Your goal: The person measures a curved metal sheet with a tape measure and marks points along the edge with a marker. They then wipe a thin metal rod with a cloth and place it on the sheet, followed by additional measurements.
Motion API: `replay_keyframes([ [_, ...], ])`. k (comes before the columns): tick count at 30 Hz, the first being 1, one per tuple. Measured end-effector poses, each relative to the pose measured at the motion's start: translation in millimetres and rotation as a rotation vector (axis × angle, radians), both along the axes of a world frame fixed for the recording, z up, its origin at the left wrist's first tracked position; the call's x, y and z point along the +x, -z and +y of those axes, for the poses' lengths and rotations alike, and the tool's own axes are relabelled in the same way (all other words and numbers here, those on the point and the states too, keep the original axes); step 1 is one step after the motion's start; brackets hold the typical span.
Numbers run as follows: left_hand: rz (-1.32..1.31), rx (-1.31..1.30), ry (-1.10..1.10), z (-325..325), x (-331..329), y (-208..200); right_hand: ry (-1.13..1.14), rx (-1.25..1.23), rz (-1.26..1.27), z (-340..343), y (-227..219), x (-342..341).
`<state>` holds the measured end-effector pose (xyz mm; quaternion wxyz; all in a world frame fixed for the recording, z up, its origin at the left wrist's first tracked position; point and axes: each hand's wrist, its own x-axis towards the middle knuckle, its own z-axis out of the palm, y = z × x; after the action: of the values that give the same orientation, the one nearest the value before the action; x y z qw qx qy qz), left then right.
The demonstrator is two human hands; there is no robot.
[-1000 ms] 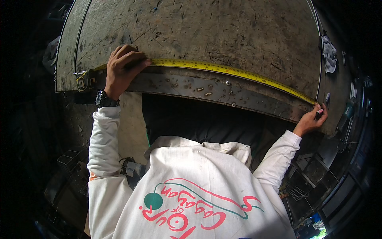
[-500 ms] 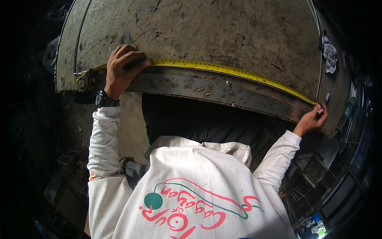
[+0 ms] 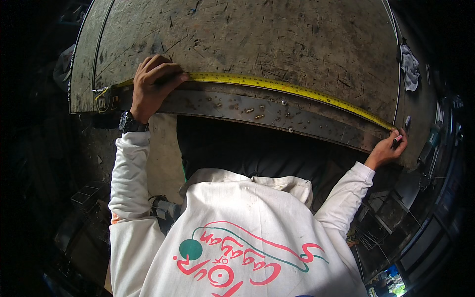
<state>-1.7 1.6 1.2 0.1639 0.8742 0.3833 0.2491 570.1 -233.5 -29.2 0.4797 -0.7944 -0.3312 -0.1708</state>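
Note:
A yellow tape measure (image 3: 277, 85) is drawn out along the near edge of the scratched worktable, just beyond a flat metal bar (image 3: 232, 106) with rusty spots. My left hand (image 3: 156, 84) is closed over the tape near its left end, fingers curled and thumb pointing right. The tape's case (image 3: 104, 101) sits at the table's left corner, beside that hand. At the tape's far right end my right hand (image 3: 389, 147) pinches its tip. A marker (image 3: 397, 140) with a pink part and dark end is also tucked in the right fingers.
The worn worktable (image 3: 247, 39) spreads out ahead. Thin metal rods (image 3: 99, 44) lie along its left and right sides. At the right edge hang a pale rag (image 3: 409, 67) and, lower, a teal power tool (image 3: 432, 141). Metal frames (image 3: 388, 208) stand below right.

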Motion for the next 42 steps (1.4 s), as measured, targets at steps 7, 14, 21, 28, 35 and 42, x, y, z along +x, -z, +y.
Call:
replay_keyframes([
  [7, -0.005, 0.009, -0.005, 0, 1, 1, 0.007, 0.004, 0.018, 0, 0, -2],
  [14, -0.008, 0.015, 0.0, 1, 1, 0, -0.056, 0.156, -0.068, 2, -5, -14],
  [21, 0.012, 0.024, 0.012, 0, 4, -1, -0.89, 0.203, 0.636, 55, -59, -177],
  [28, 0.017, 0.028, 0.012, 0, 4, -4, -1.141, -0.15, 0.612, 89, -47, -242],
  [35, 0.025, 0.06, 0.02, -1, 2, -2, -1.145, -0.112, 0.404, 91, -26, -241],
  [42, 0.028, 0.035, 0.013, 0, 4, -3, -1.12, -0.108, 0.384, 92, -26, -242],
])
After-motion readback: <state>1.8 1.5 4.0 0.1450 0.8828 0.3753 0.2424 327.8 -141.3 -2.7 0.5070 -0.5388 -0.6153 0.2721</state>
